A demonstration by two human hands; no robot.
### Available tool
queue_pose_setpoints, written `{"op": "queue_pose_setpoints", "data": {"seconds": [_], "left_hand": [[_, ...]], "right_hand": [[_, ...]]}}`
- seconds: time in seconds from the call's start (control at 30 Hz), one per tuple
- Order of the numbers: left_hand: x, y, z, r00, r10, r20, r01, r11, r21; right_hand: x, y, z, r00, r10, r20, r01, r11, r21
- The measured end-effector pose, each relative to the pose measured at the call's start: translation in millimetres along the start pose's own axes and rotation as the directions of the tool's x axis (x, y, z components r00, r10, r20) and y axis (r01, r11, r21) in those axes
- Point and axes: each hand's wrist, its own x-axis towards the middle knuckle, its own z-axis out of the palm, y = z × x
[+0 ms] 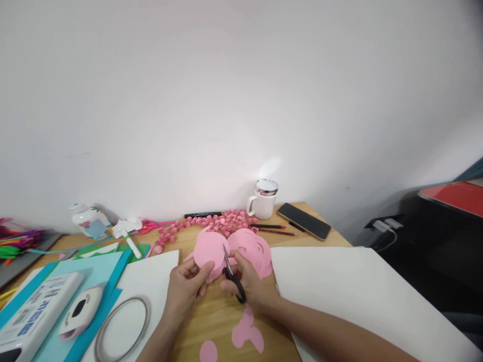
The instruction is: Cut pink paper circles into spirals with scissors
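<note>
My left hand pinches the lower edge of a round pink paper piece, held up above the table. In my right hand is a pair of scissors with black handles, its blades upright against the right edge of that paper. Behind my right hand lies a heap of pink paper circles. Below the hands, a three-lobed pink paper scrap and a pink paper oval rest on the wooden table. Fingers partly hide the scissor handles.
Many rolled pink paper coils lie near the wall. Behind them stand a white mug and a phone. White sheets cover the right side. Leftward are a tape ring, a correction tape, and a white jar.
</note>
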Motion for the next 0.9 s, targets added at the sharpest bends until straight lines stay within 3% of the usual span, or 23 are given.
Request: {"op": "queue_pose_setpoints", "data": {"seconds": [0.2,0.47,0.63,0.9], "left_hand": [[5.7,-6.6,-4.1,1.000,0.025,0.007,-0.025,1.000,-0.001],[-1.4,4.3,1.9,1.000,-0.004,0.001,0.004,0.990,-0.142],[-1.2,3.5,2.0,1.000,0.000,-0.008,-0.001,0.999,-0.052],[-6.8,5.7,7.5,1.000,-0.016,-0.015,0.016,1.000,0.024]], "right_hand": [[-0.8,3.7,-1.5,1.000,0.016,-0.017,-0.017,0.999,-0.047],[-1.2,8.0,-0.5,1.000,0.013,0.018,-0.012,0.999,-0.042],[-0.3,8.7,-2.6,0.999,0.017,0.042,-0.016,0.999,-0.031],[-0.3,-11.0,6.2,0.996,-0.090,0.004,0.090,0.995,0.038]]}}
